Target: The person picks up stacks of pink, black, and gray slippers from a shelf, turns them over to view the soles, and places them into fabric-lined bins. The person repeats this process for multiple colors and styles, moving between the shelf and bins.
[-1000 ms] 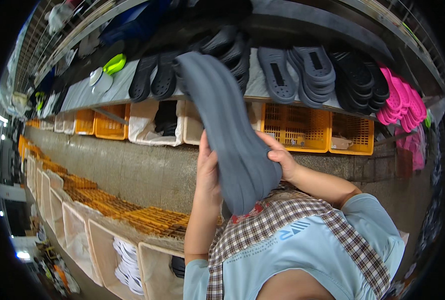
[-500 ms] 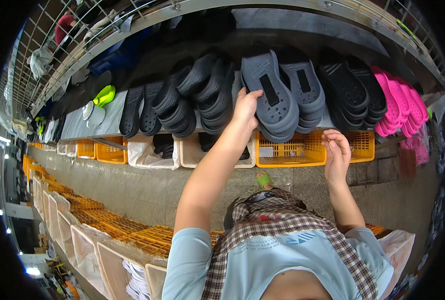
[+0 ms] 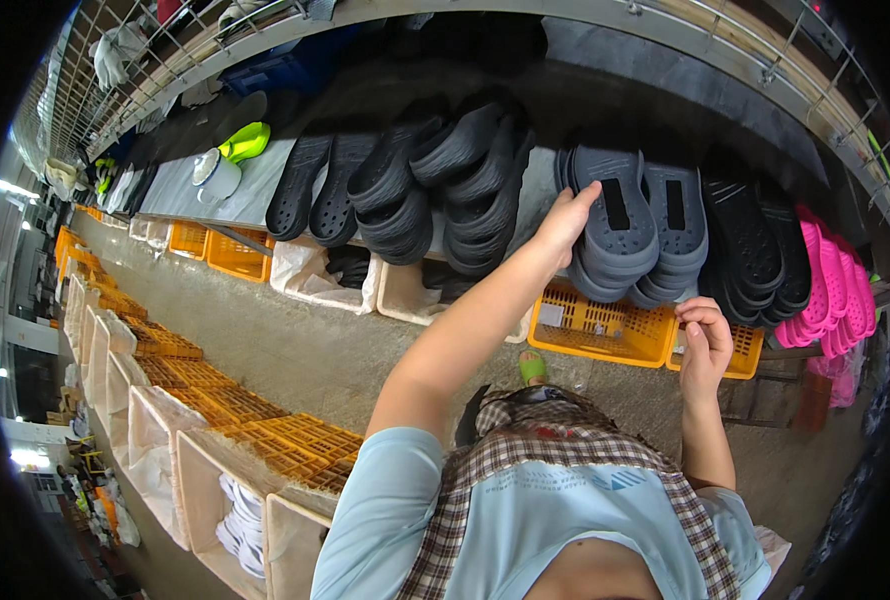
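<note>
The grey slipper [image 3: 620, 240], held aloft a second ago, is apparently set down now, atop a stack [image 3: 605, 285] on the bench [image 3: 255, 190]. Its edge is touched by the left hand [image 3: 568, 222] (whether pinched cannot be told); the right hand [image 3: 705, 345] is held empty, loosely curled.

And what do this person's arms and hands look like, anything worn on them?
The left hand and right hand are ungloved, with no watch or bracelet visible. The forearms are uncovered, below short, plain light-blue sleeves.
</note>
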Tool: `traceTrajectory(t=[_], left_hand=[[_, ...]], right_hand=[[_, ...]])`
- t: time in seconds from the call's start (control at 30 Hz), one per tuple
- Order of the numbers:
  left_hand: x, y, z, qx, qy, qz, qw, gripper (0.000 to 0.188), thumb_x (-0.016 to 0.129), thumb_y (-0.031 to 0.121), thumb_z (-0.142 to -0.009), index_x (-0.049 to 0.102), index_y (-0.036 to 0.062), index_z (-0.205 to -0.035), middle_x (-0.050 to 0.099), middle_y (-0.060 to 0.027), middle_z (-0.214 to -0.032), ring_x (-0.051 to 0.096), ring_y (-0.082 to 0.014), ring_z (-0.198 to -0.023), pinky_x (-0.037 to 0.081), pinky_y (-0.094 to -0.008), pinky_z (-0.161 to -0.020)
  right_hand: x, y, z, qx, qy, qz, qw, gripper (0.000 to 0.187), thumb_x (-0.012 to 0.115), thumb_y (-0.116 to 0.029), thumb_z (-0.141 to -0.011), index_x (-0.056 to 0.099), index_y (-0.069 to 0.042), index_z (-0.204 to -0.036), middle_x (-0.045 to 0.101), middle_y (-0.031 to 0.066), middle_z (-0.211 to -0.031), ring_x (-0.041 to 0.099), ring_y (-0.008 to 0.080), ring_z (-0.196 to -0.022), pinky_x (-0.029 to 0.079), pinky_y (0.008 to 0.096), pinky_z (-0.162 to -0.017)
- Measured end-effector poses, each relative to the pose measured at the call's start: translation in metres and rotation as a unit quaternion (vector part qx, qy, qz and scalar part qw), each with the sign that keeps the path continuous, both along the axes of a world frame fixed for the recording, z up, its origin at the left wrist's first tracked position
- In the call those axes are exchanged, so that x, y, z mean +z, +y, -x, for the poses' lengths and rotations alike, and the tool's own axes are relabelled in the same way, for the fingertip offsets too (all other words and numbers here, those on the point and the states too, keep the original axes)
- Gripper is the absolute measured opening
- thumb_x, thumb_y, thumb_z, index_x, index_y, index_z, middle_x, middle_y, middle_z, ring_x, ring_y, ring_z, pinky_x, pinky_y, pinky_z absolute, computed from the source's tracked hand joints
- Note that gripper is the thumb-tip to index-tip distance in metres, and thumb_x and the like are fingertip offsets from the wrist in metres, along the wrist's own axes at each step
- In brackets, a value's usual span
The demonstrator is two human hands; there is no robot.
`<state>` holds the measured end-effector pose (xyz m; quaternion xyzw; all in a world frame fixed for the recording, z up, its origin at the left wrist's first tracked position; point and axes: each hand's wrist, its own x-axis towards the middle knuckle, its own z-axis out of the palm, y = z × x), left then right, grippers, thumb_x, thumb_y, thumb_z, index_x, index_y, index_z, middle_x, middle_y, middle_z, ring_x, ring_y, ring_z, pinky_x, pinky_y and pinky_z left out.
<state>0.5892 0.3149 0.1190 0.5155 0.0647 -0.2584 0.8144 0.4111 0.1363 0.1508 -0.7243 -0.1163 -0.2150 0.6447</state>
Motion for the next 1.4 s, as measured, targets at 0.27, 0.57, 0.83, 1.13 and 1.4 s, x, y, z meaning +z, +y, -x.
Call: traceTrajectory(t=[0.27, 0.57, 0.83, 1.13, 1.4], left_hand=[[-0.032, 0.019, 0.047, 0.047, -0.110, -0.002, 0.993, 0.076, 0.048, 0.044, -0.093, 0.018, -0.0062, -0.142, 0.028, -0.0224, -0.146, 0.029, -0.0306, -0.135, 0.025, -0.0363, -0.109], [-0.068, 0.126, 0.156, 0.113, -0.154, -0.067, 0.979, 0.024, 0.055, 0.007, -0.092, 0.051, -0.0002, -0.115, 0.062, -0.0086, -0.103, 0.060, -0.0151, -0.096, 0.047, -0.0272, -0.084], [-0.101, 0.167, 0.217, 0.439, 0.057, -0.139, 0.886, 0.016, 0.055, 0.006, -0.091, 0.054, -0.0006, -0.106, 0.062, -0.0076, -0.096, 0.059, -0.0143, -0.088, 0.048, -0.0282, -0.080], [-0.112, 0.143, 0.220, 0.503, 0.150, -0.129, 0.842, 0.012, 0.054, 0.007, -0.092, 0.055, 0.0017, -0.103, 0.062, -0.0061, -0.093, 0.058, -0.0135, -0.084, 0.047, -0.0258, -0.076], [-0.123, 0.124, 0.204, 0.476, 0.140, -0.097, 0.863, 0.013, 0.054, 0.007, -0.092, 0.054, 0.0014, -0.104, 0.061, -0.0044, -0.094, 0.057, -0.0111, -0.083, 0.046, -0.0231, -0.075]], right_hand=[[0.089, 0.048, -0.063, 0.082, -0.032, 0.091, 0.992, 0.013, 0.054, -0.011, -0.087, 0.055, 0.001, -0.092, 0.057, 0.0106, -0.092, 0.053, 0.0164, -0.083, 0.043, 0.0277, -0.075], [0.066, 0.110, -0.323, 0.043, 0.204, 0.087, 0.974, 0.034, 0.061, -0.020, -0.084, 0.054, -0.008, -0.115, 0.059, 0.0034, -0.101, 0.054, 0.0108, -0.091, 0.041, 0.0239, -0.073], [-0.071, 0.118, -0.534, 0.010, 0.408, 0.091, 0.909, 0.050, 0.067, -0.035, -0.081, 0.050, -0.007, -0.118, 0.057, 0.0146, -0.097, 0.058, 0.0222, -0.083, 0.049, 0.0317, -0.067], [-0.086, 0.080, -0.631, -0.132, 0.267, 0.022, 0.954, 0.046, 0.071, -0.027, -0.078, 0.052, 0.004, -0.106, 0.057, 0.0155, -0.078, 0.055, 0.0220, -0.056, 0.044, 0.0310, -0.043], [-0.138, 0.044, -0.695, -0.153, 0.329, 0.077, 0.928, 0.065, 0.071, -0.036, -0.080, 0.044, -0.001, -0.127, 0.054, 0.0197, -0.106, 0.056, 0.0276, -0.080, 0.052, 0.0351, -0.063]])
